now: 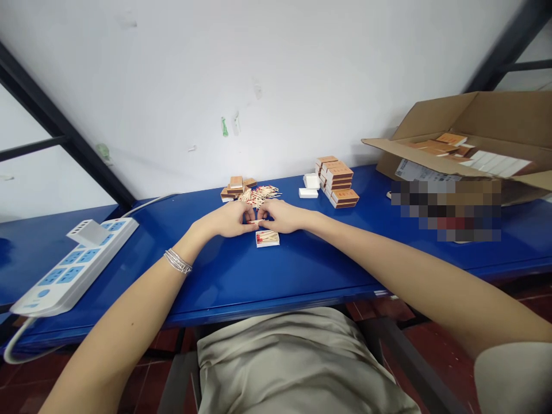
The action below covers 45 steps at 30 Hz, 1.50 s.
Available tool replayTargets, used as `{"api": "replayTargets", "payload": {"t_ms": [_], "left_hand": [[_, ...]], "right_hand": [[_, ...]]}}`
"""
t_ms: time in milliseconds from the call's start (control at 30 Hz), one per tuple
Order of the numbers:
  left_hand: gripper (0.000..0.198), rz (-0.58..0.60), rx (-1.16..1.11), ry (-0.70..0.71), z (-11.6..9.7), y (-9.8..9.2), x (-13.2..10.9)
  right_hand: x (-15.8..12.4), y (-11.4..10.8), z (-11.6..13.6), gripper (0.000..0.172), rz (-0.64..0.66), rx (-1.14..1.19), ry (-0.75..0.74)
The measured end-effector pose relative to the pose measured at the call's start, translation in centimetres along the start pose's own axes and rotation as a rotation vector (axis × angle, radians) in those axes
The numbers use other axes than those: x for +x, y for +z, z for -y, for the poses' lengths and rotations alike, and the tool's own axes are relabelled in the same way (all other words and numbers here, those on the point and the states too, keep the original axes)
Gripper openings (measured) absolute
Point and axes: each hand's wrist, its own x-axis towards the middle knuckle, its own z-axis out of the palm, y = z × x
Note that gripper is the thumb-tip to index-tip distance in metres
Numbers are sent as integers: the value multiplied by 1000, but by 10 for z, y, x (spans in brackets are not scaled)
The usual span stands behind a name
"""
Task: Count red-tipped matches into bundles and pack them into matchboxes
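My left hand (234,219) and my right hand (281,215) meet over the blue table, fingertips closed together on a few matchsticks (256,222). Just below them, nearer to me, lies a white matchbox tray (268,244) partly filled with red-tipped matches. Behind my fingers spreads a loose pile of matches (260,195). Several matchboxes (236,183) lie beside that pile at its left. How many matches are between my fingers is too small to make out.
White trays (308,193) lie beside stacked orange-brown matchboxes (338,178) at the wall. An open cardboard box (422,164) with more matchboxes stands at the right. A white power strip (81,267) with its cable lies at the left. The table's front edge (276,310) runs before my lap.
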Motion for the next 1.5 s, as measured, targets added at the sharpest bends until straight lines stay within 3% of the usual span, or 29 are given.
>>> {"api": "replayTargets", "payload": {"t_ms": [567,933,1367,1500], "left_hand": [[18,-20,68,25,6,12,6],[22,-10,99,93,10,17,8],[22,-25,62,80,-9,2,-2],[21,39,32,91,-23,-7,-10]], "right_hand": [[-1,-1,-7,13,-5,-5,-24],[-5,-7,6,20,101,-196,39],[-15,-21,11,15,63,-178,13],[-24,-31,16,16,114,-117,-1]]}}
